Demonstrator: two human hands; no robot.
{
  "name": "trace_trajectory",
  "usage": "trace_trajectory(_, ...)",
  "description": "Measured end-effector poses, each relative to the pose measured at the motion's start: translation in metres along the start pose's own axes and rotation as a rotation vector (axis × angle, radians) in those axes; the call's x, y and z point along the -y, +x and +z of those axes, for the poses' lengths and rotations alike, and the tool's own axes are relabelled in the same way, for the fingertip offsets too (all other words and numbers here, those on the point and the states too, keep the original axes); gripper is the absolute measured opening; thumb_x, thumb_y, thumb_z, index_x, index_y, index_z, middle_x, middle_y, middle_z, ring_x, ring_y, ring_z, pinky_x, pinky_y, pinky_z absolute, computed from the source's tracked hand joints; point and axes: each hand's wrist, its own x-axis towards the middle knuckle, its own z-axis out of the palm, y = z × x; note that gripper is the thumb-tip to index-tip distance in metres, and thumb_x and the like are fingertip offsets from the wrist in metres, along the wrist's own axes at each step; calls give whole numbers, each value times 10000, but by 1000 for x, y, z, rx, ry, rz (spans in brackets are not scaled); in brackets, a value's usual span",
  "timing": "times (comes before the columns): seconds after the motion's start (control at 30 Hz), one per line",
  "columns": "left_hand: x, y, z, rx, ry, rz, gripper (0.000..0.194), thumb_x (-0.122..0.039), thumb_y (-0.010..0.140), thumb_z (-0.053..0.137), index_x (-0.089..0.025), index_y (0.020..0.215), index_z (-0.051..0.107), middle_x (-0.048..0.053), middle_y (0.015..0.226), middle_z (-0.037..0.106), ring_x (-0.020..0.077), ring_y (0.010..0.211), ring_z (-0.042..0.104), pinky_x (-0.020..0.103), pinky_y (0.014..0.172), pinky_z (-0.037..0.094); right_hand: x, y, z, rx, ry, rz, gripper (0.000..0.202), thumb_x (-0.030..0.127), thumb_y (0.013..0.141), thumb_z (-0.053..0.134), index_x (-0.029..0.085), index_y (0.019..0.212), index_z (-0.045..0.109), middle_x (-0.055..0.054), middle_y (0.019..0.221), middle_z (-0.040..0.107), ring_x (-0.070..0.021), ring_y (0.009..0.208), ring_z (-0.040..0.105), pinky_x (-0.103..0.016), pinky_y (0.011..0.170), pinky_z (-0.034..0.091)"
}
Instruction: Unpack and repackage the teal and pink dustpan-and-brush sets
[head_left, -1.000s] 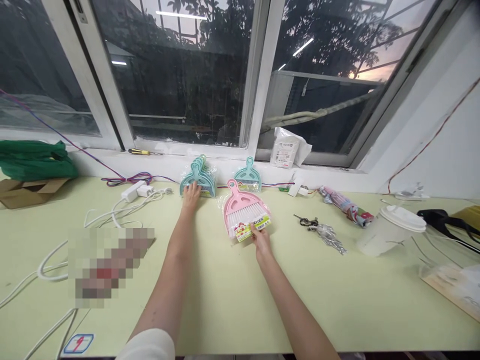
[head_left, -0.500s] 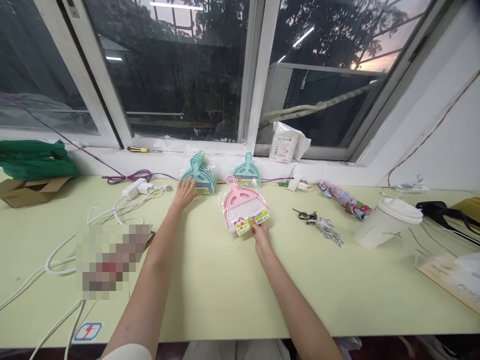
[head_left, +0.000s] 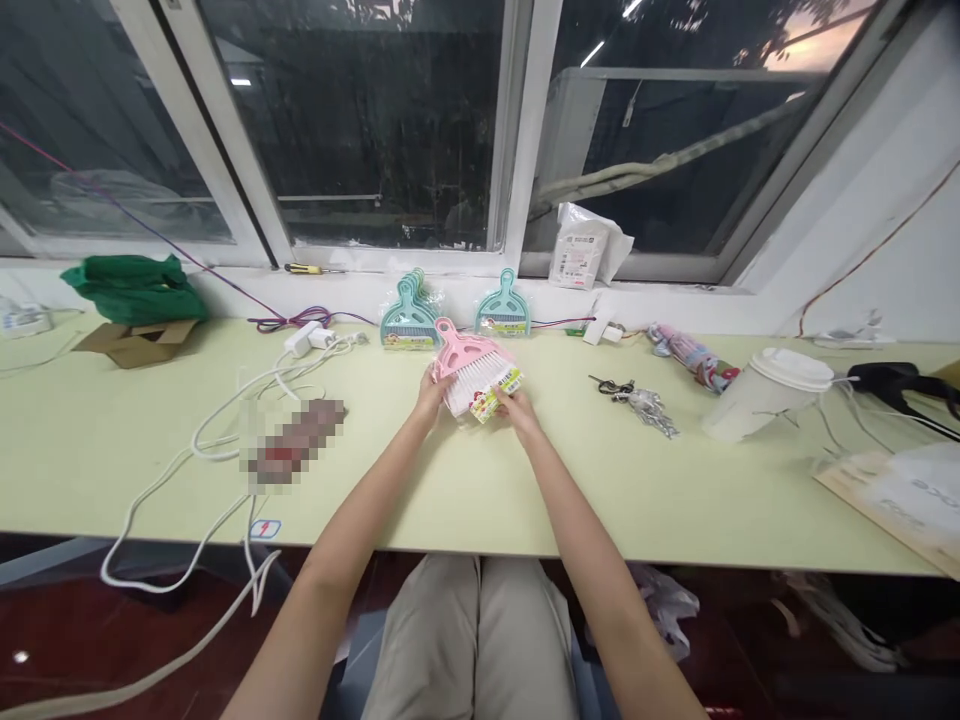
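A pink mini brush-and-dustpan set (head_left: pixel 472 372) in clear wrap, with a yellow label, lies at the middle of the pale green table (head_left: pixel 525 480). My left hand (head_left: pixel 430 393) grips its left edge and my right hand (head_left: pixel 516 407) grips its lower right corner by the label. Behind it, a stack of teal sets (head_left: pixel 407 318) leans against the wall under the window. A single teal set (head_left: pixel 503 311) stands just to the right of that stack.
White cables and a charger (head_left: pixel 300 342) trail over the table's left side, next to a blurred patch. A green bag on cardboard (head_left: pixel 131 295) sits far left. Keys (head_left: pixel 634 395), a folded umbrella (head_left: pixel 686 352), a lidded plastic cup (head_left: pixel 765 392) and papers (head_left: pixel 892 495) lie to the right.
My left hand left the teal stack and took the pink set's left edge. The pink set came toward me, held in both hands. The camera pulled back and tilted down.
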Motion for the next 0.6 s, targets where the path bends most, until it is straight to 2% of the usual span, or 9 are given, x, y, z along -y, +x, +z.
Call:
trace_trajectory(0.1, 2, -8, -18, -203, 2, -10, 618, -357, 638, 776, -194, 1198, 573, 111, 1188, 638, 300, 1138, 592, 446, 949, 497, 8, -2, -8, -19, -128, 25, 194, 252, 747, 727, 93, 829, 649, -45, 684, 706, -144, 609, 624, -266, 594, 466)
trace_trajectory(0.17, 4, -11, -31, -282, -5, -34, 624, -351, 650, 765, -194, 1218, 557, 119, 1192, 632, 292, 1145, 591, 448, 954, 501, 14, 1, -21, -120, -198, 8, 207, 271, 778, 692, 89, 862, 640, -39, 699, 702, -123, 607, 609, -244, 590, 441)
trace_trajectory(0.23, 6, -14, -42, -337, -16, -85, 615, -341, 656, 761, -184, 1215, 558, 134, 1179, 632, 289, 1135, 599, 459, 962, 500, 22, 6, -42, -275, -252, -32, 254, 304, 818, 637, 105, 973, 606, -50, 822, 714, -115, 672, 620, -228, 600, 427)
trace_trajectory(0.33, 8, -19, -50, -362, -36, -135, 591, -329, 654, 761, -173, 1191, 572, 145, 1167, 637, 298, 1125, 607, 486, 972, 493, 34, 19, -79, -604, -407, -71, 541, 326, 719, 742, 119, 1154, 496, -151, 1088, 680, -171, 904, 642, -237, 707, 459)
trace_trajectory(0.37, 9, -20, -51, -357, -48, -138, 587, -320, 646, 766, -172, 1182, 577, 146, 1171, 638, 301, 1125, 606, 493, 975, 489, 37, 23, -90, -663, -452, -58, 612, 310, 688, 772, 116, 1183, 467, -194, 1155, 649, -205, 971, 636, -260, 755, 467)
trace_trajectory(0.4, 10, -20, -51, -350, -61, -135, 587, -307, 636, 772, -171, 1174, 581, 145, 1177, 639, 304, 1127, 605, 498, 979, 485, 40, 27, -100, -697, -495, -52, 645, 284, 671, 790, 119, 1196, 452, -221, 1198, 625, -235, 1025, 625, -288, 805, 468)
trace_trajectory(0.47, 11, -20, -51, -340, -81, -130, 584, -272, 612, 783, -173, 1155, 591, 142, 1184, 640, 305, 1126, 606, 502, 987, 477, 44, 35, -114, -761, -732, -87, 679, 304, 665, 802, 130, 1211, 439, -231, 1194, 623, -287, 1077, 612, -339, 858, 468)
trace_trajectory(0.6, 12, -19, -50, -355, -118, -135, 580, -207, 594, 780, -191, 1144, 599, 124, 1178, 646, 288, 1107, 616, 492, 999, 471, 49, 42, -127, -793, -1100, -178, 690, 303, 698, 777, 91, 1257, 434, -268, 1088, 634, -362, 1054, 617, -416, 839, 468)
